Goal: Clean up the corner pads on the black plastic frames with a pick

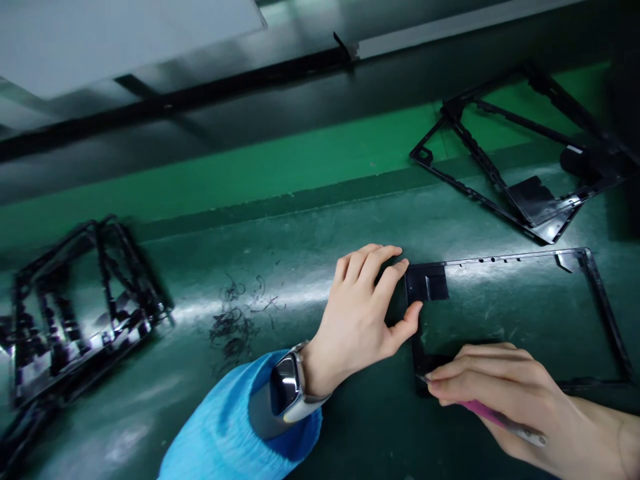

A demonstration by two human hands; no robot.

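A thin black plastic frame (520,259) lies flat on the green work surface, with a small dark panel in its upper left corner. My left hand (360,313) rests at the frame's left end. Its fingers are spread, the index fingertip at the corner and the thumb on the side bar. In my right hand (510,393) is a slim pink-handled knife (493,415), pinched like a pen. The knife's tip meets the frame near its lower left corner; my fingers partly cover the tool and the frame's lower bar.
Several black frames (90,293) are heaped at the left. More black frames (480,160) lie crossed at the upper right. Dark curly shavings (237,323) are scattered left of my left hand. A metal ledge (200,147) runs along the back.
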